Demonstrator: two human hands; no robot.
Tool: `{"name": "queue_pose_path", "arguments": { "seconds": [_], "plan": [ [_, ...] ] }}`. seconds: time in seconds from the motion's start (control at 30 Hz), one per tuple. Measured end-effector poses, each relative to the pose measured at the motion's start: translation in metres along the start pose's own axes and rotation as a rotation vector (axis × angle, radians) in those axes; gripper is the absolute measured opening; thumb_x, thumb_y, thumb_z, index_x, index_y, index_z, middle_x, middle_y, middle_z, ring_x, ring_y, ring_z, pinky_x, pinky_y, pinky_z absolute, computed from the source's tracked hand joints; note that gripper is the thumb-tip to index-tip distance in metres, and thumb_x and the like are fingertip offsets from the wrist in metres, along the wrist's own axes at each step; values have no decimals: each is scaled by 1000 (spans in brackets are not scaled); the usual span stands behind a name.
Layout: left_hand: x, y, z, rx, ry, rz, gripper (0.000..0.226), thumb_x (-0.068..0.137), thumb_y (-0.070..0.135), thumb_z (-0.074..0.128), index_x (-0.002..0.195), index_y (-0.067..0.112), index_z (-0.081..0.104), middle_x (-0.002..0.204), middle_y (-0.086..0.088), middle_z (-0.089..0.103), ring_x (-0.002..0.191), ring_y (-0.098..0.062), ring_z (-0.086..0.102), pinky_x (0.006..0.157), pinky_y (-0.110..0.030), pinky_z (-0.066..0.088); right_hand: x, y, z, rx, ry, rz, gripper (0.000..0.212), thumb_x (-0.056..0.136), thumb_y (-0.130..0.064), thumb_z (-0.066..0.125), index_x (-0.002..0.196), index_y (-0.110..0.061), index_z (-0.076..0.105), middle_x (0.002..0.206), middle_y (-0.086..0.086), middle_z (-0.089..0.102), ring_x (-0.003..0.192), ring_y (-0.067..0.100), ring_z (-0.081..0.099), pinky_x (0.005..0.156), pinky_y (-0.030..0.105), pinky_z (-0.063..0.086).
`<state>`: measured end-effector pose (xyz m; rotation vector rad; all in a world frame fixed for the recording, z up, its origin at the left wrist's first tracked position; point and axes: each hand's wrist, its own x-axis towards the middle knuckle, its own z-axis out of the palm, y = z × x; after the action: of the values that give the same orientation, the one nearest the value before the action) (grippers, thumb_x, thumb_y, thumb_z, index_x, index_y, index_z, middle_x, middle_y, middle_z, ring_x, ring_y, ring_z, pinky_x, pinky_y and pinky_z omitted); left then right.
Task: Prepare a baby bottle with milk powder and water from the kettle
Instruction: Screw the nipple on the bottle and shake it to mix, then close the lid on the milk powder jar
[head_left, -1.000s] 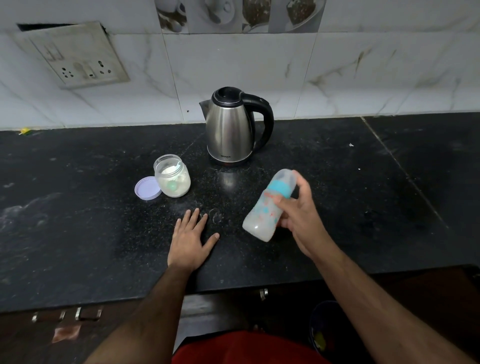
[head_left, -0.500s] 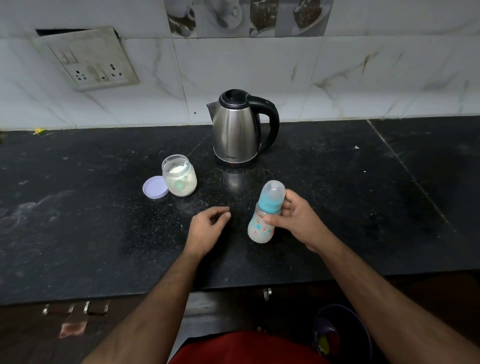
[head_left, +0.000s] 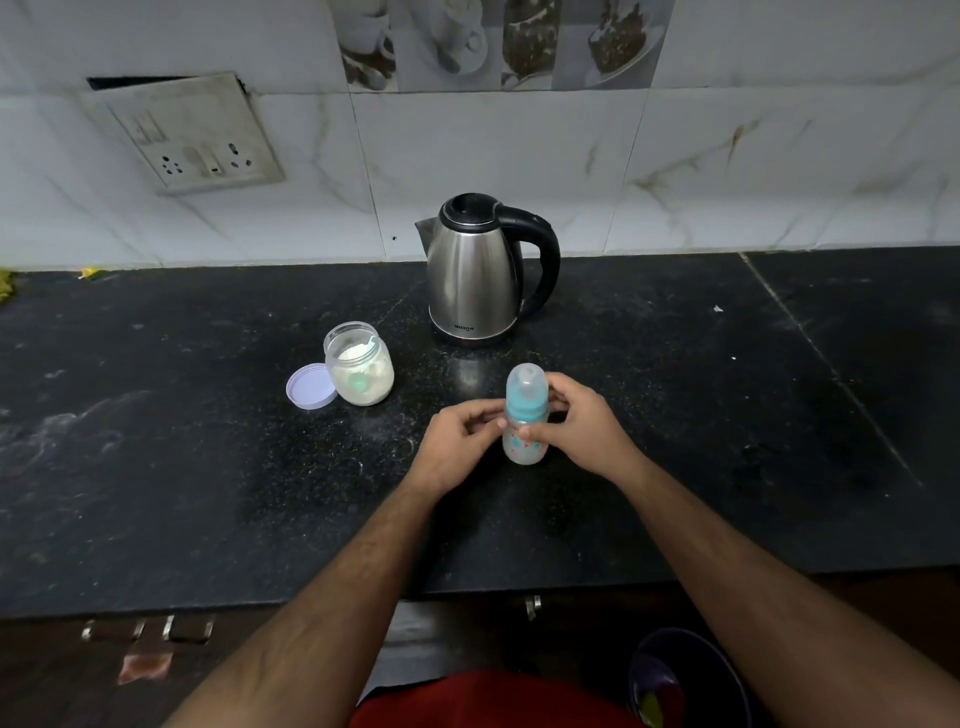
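Right fingers (head_left: 537, 432): curled round the body of the baby bottle, thumb tip on the front wall just below the teal collar; the remaining fingers wrap behind the bottle.
Right hand (head_left: 587, 428): grips the bottle from its right side; the forearm runs toward the lower right edge of the view.
Left fingers (head_left: 491, 422): curled, tips touching the left wall of the bottle at collar height; whether they pinch or only touch cannot be told.
Left hand (head_left: 457, 441): rests beside the bottle on its left, knuckles up.
Baby bottle (head_left: 525, 423): upright on the countertop, between both hands, in front of the kettle and near it. Translucent body with small red and blue print, teal collar, clear cap over the teat. Fill level cannot be told.
Kettle (head_left: 480, 270): stainless steel body, black lid closed, black handle pointing right, spout pointing left. Stands near the tiled wall.
Milk powder jar (head_left: 359, 370): open, front-left of the kettle, partly filled with white powder; a pale green scoop lies inside.
Jar lid (head_left: 310, 386): lilac, lying flat, touching the left side of the jar.
Countertop (head_left: 156, 441): black speckled stone with pale dusty smears, carries all items above.
Socket plate (head_left: 192, 135): on the wall, up and left of the kettle, tilted and loose at its top edge.
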<state>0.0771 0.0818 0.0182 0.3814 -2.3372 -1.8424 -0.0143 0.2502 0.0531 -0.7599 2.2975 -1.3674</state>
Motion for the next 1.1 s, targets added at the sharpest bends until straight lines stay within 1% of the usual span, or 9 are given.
{"name": "queue_pose_path", "arguments": {
  "seconds": [0.1,0.2,0.37,0.47,0.6,0.7,0.87,0.97,1.1],
  "plan": [
    [21,6,-1,41,-4,-15,36,93,2,61,127,14,65,115,2,72,95,6,67,82,-15,53,24,0,-8,-13,-10,9,64,70,-3,85,128,-16,60,117,-3,69,108,10,65,97,29,52],
    [42,13,-2,92,-10,-64,42,93,-1,59,132,15,62,124,0,69,104,-1,65,97,-27,53,49,2,-14,-72,-22,36,65,69,-4,85,126,-18,59,116,-4,68,103,8,65,95,31,53],
    [70,16,-2,125,4,-118,45,93,-3,58,136,11,59,130,-4,66,107,-7,62,100,-28,50,82,7,-16,-82,-27,63,63,71,-2,84,128,-17,58,118,1,68,107,15,65,95,34,53],
    [82,16,-3,146,9,-118,45,93,0,60,135,14,60,128,-2,67,105,-7,63,91,-21,52,97,9,-16,-95,-45,68,66,74,0,81,132,-17,56,123,1,65,111,15,63,96,33,52],
    [92,14,-4,128,18,-126,44,92,-1,61,133,15,61,120,3,68,78,14,64,68,-7,50,111,13,-16,-102,-45,73,64,75,1,80,131,-17,55,123,1,64,110,14,61,97,35,52],
    [98,10,-4,141,20,-141,44,92,-1,60,133,15,61,122,1,68,79,18,63,64,-5,48,117,17,-16,-110,-58,86,65,75,1,80,132,-16,55,124,2,64,112,15,61,99,37,52],
    [100,5,0,140,31,-172,46,93,0,60,135,18,60,129,2,67,94,3,64,87,-18,53,118,25,-15,-95,-66,95,68,75,2,79,135,-16,53,127,3,64,116,17,61,102,42,50],
    [98,2,2,125,43,-171,45,94,4,61,137,16,57,131,0,65,92,4,63,90,-20,53,115,25,-14,-66,-84,113,74,76,5,76,140,-19,48,133,2,60,122,17,58,104,44,49],
    [88,-4,7,106,133,-208,46,94,6,61,139,12,55,136,-4,61,118,-15,61,105,-42,49,100,31,-12,-109,42,171,74,79,-1,75,144,-15,43,135,8,55,121,21,57,102,38,50]
  ]
}}
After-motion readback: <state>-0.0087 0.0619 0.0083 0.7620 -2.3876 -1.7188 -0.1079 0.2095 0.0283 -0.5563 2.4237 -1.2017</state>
